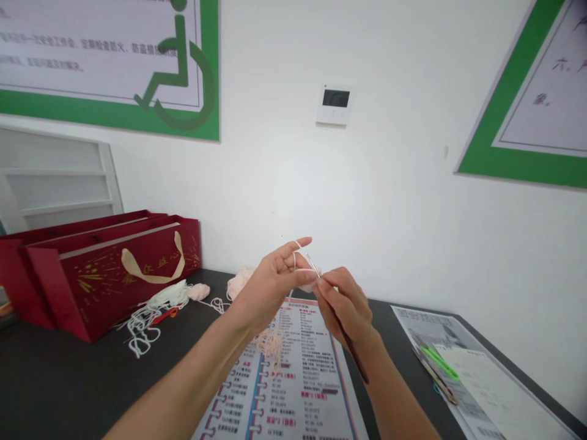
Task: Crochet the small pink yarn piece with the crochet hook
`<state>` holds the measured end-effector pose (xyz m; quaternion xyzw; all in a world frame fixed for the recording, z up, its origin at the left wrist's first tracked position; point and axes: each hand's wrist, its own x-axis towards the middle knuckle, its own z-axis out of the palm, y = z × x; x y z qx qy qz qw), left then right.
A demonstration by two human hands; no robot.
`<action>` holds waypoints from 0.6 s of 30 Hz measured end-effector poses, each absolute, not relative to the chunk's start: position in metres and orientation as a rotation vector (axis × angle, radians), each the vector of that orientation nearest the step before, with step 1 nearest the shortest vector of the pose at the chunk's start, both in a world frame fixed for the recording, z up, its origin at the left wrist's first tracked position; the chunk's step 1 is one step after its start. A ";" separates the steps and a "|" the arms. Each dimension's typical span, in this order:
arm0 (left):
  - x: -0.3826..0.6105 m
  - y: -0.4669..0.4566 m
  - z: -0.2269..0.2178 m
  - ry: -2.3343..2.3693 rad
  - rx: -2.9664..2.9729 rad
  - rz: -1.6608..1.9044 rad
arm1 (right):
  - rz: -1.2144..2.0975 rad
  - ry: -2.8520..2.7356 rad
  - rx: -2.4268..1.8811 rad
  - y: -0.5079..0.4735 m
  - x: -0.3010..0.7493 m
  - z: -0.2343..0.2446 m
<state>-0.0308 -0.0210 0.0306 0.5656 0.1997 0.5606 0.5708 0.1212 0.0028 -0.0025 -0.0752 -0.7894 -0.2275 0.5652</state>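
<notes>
My left hand (282, 275) is raised over the table, index finger stretched out with a strand of pale yarn (294, 260) looped round it. Its thumb and other fingers pinch a small pale pink crocheted piece (310, 285), mostly hidden by the fingers. My right hand (345, 300) grips a crochet hook (352, 348) with a dark handle; its metal tip points up and left at the piece. Under the hands lies a printed pattern sheet (316, 366) with red headings. Loose pink yarn (269, 343) rests on it, and a pink yarn ball (239, 282) sits behind my left wrist.
Dark red gift bags (132, 269) stand at the left. Before them lie tangled white yarn (142, 321) and a small pink ball (199, 292) on the black table (68, 385). At the right are papers (486, 379) and a bright green tool (439, 362). A white wall (389, 214) rises behind.
</notes>
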 end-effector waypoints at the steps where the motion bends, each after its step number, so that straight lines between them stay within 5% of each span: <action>1: -0.030 -0.020 0.030 0.473 1.318 1.318 | -0.587 -1.852 -0.199 0.003 0.120 -0.004; 5: -0.028 -0.017 0.028 0.531 1.353 1.421 | -0.520 -1.857 -0.390 -0.005 0.113 -0.003; 18: -0.046 -0.016 0.033 0.633 1.636 1.482 | 0.846 -1.448 -0.461 -0.026 0.125 0.016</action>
